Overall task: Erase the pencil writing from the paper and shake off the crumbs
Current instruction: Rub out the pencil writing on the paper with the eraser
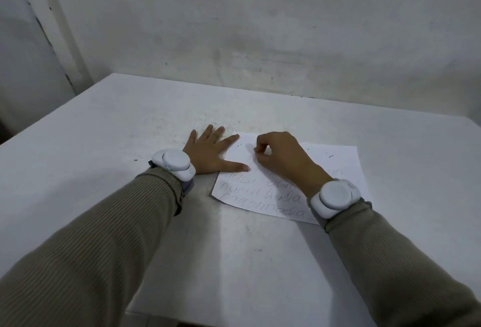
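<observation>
Hands apart: left hand (pixel 208 153) flat, pinning paper (pixel 338 170) by left edge, frame centre; right hand (pixel 281 160) curled at its top, presumably pinching a hidden eraser. Unerased pencil writing (pixel 260 196) lies below right hand.

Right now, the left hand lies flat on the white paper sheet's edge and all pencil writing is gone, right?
Not gone: the head view shows lines of grey pencil writing on the near part of the white paper sheet. The left hand does lie flat on its edge.
</observation>
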Available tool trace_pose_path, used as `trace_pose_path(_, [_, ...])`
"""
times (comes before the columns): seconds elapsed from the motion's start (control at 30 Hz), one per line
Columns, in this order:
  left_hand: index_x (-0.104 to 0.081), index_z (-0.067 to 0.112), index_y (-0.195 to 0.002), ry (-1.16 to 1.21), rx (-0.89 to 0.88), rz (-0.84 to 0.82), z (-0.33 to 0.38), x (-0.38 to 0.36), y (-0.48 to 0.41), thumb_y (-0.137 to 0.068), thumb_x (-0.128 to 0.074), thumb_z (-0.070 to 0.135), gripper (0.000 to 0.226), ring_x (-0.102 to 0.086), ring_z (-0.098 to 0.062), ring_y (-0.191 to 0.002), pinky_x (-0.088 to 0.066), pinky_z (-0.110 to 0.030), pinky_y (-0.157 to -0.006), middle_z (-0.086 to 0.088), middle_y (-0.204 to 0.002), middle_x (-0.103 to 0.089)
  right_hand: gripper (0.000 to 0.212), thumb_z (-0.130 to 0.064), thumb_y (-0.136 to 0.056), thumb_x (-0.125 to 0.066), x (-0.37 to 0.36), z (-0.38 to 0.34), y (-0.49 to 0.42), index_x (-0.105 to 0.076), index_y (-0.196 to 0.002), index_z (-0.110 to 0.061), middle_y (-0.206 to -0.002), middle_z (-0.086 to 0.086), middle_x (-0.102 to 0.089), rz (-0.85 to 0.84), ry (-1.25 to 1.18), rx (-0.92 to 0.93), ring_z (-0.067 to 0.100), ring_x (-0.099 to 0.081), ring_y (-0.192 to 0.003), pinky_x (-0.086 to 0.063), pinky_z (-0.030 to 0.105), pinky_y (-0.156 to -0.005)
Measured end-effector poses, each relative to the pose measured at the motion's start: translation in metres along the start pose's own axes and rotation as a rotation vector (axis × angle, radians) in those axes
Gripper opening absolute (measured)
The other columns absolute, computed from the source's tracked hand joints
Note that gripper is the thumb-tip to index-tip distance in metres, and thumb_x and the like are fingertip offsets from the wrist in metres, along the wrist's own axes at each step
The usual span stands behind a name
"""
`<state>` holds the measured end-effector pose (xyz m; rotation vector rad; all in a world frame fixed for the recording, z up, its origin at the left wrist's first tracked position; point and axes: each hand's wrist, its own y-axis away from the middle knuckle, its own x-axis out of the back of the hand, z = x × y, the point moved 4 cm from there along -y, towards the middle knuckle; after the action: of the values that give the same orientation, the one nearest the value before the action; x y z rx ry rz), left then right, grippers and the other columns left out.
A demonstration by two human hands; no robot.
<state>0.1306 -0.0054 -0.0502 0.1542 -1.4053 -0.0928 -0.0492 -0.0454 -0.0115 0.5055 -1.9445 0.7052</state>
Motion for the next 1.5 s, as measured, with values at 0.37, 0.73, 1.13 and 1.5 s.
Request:
trace_pose_path(0.37, [0.001, 0.048, -0.153, 0.006, -0.004, -0.01, -0.001, 0.0, -0.002, -0.046, -0.018, 0.103, 0.122, 0.017, -0.021, -0.151, 0.008, -0.056, -0.119, 0.003, -0.165, 0.01, 0.009, -0.011, -0.083, -0.06, 0.001, -0.003, -0.001, -0.068, -0.08, -0.013, -0.081, 0.0, -0.069, -0.002, 0.01, -0.026, 0.017, -0.06, -0.077, -0.048, 0.03, -0.076])
trace_pose_path(0.73, [0.001, 0.047, -0.154, 0.004, -0.011, -0.016, -0.001, 0.0, -0.002, -0.045, -0.018, 0.103, 0.123, 0.017, -0.022, -0.15, 0.009, -0.056, -0.119, 0.003, -0.165, 0.011, 0.011, -0.01, -0.082, -0.059, 0.002, -0.005, -0.003, -0.07, -0.082, -0.012, -0.082, 0.001, -0.07, -0.005, 0.001, -0.066, 0.018, -0.061, -0.079, -0.05, 0.033, -0.076])
trace_pose_path(1.13, [0.001, 0.047, -0.154, -0.006, -0.007, -0.015, 0.0, 0.0, -0.002, -0.045, -0.017, 0.102, 0.123, 0.016, -0.022, -0.151, 0.008, -0.057, -0.119, 0.002, -0.165, 0.01, 0.009, -0.01, -0.082, -0.061, -0.001, -0.008, -0.002, -0.069, -0.078, -0.012, -0.079, -0.001, -0.07, -0.02, -0.028, -0.035, 0.013, -0.06, -0.075, -0.047, 0.026, -0.071])
trace_pose_path(1.5, [0.001, 0.046, -0.154, -0.004, -0.004, -0.026, 0.0, 0.001, 0.001, -0.045, -0.018, 0.102, 0.124, 0.017, -0.022, -0.151, 0.008, -0.056, -0.119, 0.002, -0.165, 0.011, 0.011, -0.008, -0.082, -0.06, 0.001, -0.012, -0.006, -0.071, -0.079, -0.011, -0.081, 0.0, -0.07, -0.026, -0.046, -0.055, 0.014, -0.06, -0.079, -0.048, 0.026, -0.073])
